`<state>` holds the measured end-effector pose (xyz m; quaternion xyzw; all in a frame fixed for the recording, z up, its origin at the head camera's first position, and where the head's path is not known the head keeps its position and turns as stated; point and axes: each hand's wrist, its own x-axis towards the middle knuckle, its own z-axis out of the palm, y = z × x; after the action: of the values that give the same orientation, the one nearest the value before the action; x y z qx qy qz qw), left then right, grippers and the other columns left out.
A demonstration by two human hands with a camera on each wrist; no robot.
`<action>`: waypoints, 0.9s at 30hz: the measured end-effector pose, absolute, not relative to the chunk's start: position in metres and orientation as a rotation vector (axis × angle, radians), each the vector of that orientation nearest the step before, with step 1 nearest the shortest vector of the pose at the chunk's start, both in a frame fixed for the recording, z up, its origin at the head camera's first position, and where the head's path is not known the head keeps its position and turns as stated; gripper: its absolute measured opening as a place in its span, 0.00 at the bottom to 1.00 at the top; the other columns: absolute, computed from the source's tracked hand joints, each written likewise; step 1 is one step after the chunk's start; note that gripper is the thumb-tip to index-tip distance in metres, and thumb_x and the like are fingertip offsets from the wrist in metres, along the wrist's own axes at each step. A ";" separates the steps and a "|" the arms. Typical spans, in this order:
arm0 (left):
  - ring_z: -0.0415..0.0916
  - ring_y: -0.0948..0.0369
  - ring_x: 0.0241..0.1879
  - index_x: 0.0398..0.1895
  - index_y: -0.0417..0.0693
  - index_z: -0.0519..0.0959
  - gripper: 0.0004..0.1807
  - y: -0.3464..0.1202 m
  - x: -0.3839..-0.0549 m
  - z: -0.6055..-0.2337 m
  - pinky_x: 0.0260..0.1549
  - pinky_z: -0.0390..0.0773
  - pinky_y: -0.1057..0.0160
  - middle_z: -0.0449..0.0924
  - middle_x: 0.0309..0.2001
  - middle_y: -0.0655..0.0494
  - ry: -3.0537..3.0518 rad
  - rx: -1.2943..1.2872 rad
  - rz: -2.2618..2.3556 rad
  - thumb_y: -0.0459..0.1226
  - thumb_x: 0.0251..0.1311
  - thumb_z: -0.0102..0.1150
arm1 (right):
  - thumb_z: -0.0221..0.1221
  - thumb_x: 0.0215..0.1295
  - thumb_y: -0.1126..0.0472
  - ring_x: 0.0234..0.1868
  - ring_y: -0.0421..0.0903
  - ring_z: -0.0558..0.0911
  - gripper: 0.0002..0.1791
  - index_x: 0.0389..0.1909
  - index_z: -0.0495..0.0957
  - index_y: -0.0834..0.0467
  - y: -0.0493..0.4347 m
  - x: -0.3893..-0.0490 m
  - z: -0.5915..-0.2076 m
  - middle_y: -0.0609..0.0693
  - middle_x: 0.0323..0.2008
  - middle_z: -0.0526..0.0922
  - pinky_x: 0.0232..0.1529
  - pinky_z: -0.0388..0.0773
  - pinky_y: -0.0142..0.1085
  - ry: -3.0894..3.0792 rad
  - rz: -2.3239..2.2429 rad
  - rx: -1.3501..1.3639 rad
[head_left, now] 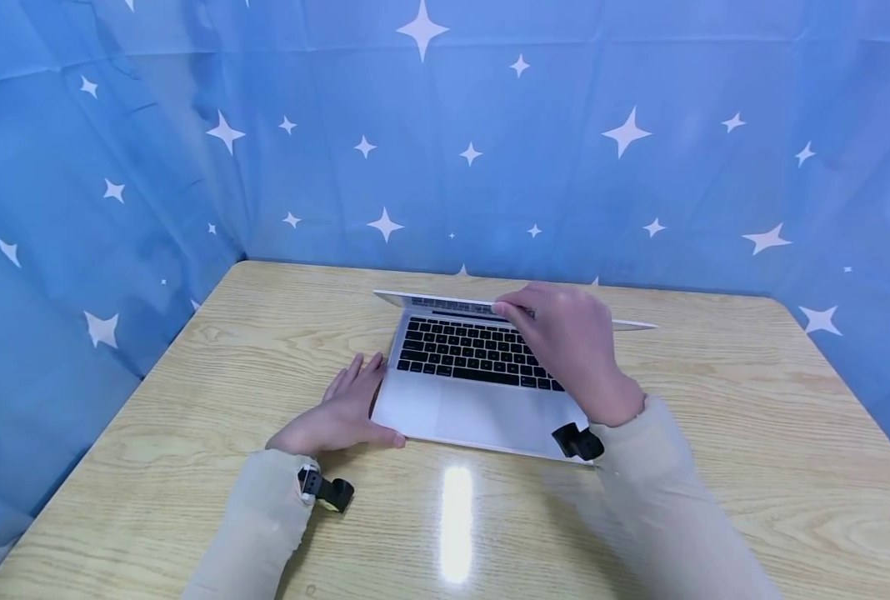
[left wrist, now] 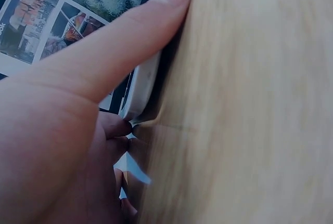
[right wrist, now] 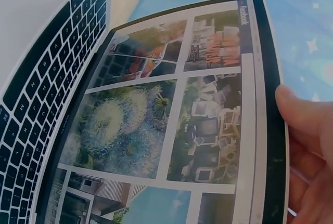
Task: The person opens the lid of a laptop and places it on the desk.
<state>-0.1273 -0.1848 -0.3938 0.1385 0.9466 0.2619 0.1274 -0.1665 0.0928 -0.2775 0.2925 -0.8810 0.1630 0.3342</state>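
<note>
A silver laptop (head_left: 475, 417) sits on the wooden table, its black keyboard (head_left: 467, 354) facing up and its lid partly raised. From the head view the lid is almost edge-on; the right wrist view shows its lit screen (right wrist: 125, 115) with a grid of photos. My right hand (head_left: 572, 342) pinches the lid's top edge between thumb and fingers and covers part of the keyboard. At the base's front left corner rests my left hand (head_left: 347, 412), thumb (left wrist: 151, 24) along the front edge and outstretched fingers against the left side.
The light wooden table (head_left: 752, 433) reaches out on every side of the laptop, with a bright light reflection in front of it. Behind and to the left hangs a blue curtain (head_left: 557, 183) with white stars. Each wrist carries a strapped black camera mount.
</note>
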 end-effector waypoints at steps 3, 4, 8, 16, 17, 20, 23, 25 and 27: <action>0.22 0.51 0.67 0.70 0.48 0.44 0.63 -0.185 -0.127 -0.393 0.61 0.30 0.47 0.34 0.70 0.49 2.758 0.411 0.757 0.64 0.32 0.63 | 0.60 0.54 0.49 0.10 0.39 0.65 0.13 0.29 0.85 0.54 0.092 -0.169 -0.275 0.49 0.21 0.82 0.09 0.51 0.32 -2.306 0.428 0.751; 0.22 0.51 0.67 0.70 0.48 0.44 0.63 -0.185 -0.127 -0.394 0.61 0.30 0.47 0.34 0.70 0.49 2.758 0.412 0.757 0.64 0.32 0.63 | 0.60 0.54 0.49 0.09 0.39 0.63 0.13 0.30 0.85 0.54 0.092 -0.171 -0.274 0.49 0.21 0.82 0.09 0.50 0.33 -2.310 0.431 0.747; 0.22 0.50 0.67 0.70 0.48 0.44 0.63 -0.186 -0.128 -0.394 0.61 0.30 0.47 0.34 0.70 0.49 2.756 0.415 0.757 0.65 0.32 0.63 | 0.60 0.55 0.50 0.10 0.39 0.63 0.14 0.32 0.85 0.55 0.092 -0.177 -0.271 0.50 0.24 0.83 0.09 0.49 0.32 -2.330 0.443 0.744; 0.23 0.51 0.67 0.69 0.46 0.44 0.64 -0.184 -0.127 -0.395 0.61 0.30 0.47 0.35 0.70 0.50 2.761 0.384 0.744 0.65 0.31 0.63 | 0.58 0.57 0.49 0.08 0.39 0.61 0.14 0.33 0.85 0.54 0.092 -0.188 -0.265 0.50 0.28 0.84 0.09 0.48 0.33 -2.344 0.442 0.736; 0.23 0.51 0.67 0.70 0.46 0.44 0.64 -0.184 -0.127 -0.395 0.61 0.30 0.47 0.35 0.70 0.50 2.760 0.383 0.743 0.66 0.31 0.63 | 0.57 0.57 0.48 0.08 0.39 0.60 0.14 0.33 0.85 0.54 0.092 -0.189 -0.264 0.50 0.28 0.84 0.09 0.48 0.33 -2.353 0.439 0.736; 0.23 0.51 0.67 0.70 0.47 0.43 0.64 -0.184 -0.128 -0.394 0.61 0.30 0.47 0.34 0.70 0.49 2.757 0.383 0.744 0.66 0.31 0.63 | 0.56 0.58 0.48 0.08 0.40 0.57 0.15 0.34 0.85 0.54 0.093 -0.194 -0.259 0.50 0.27 0.84 0.10 0.48 0.34 -2.387 0.434 0.733; 0.22 0.52 0.67 0.70 0.48 0.41 0.64 -0.186 -0.129 -0.393 0.61 0.30 0.48 0.33 0.70 0.50 2.746 0.385 0.753 0.65 0.32 0.63 | 0.55 0.59 0.48 0.07 0.41 0.54 0.16 0.36 0.84 0.53 0.092 -0.199 -0.254 0.49 0.22 0.82 0.10 0.47 0.34 -2.432 0.433 0.730; 0.21 0.52 0.67 0.70 0.49 0.41 0.64 -0.186 -0.129 -0.393 0.61 0.29 0.49 0.33 0.70 0.50 2.740 0.383 0.756 0.65 0.33 0.63 | 0.55 0.60 0.47 0.07 0.42 0.53 0.16 0.36 0.84 0.52 0.092 -0.202 -0.251 0.49 0.21 0.81 0.10 0.46 0.33 -2.467 0.434 0.722; 0.21 0.53 0.67 0.70 0.49 0.40 0.64 -0.187 -0.128 -0.393 0.62 0.29 0.49 0.32 0.70 0.51 2.731 0.382 0.755 0.65 0.33 0.63 | 0.54 0.60 0.46 0.08 0.42 0.52 0.16 0.36 0.84 0.51 0.092 -0.205 -0.249 0.48 0.20 0.81 0.10 0.45 0.33 -2.508 0.434 0.711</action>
<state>-0.1282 -0.1871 -0.3934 0.1322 0.9457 0.2615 0.1407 -0.2053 0.0919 -0.2493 0.2608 -0.9196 0.1592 0.2470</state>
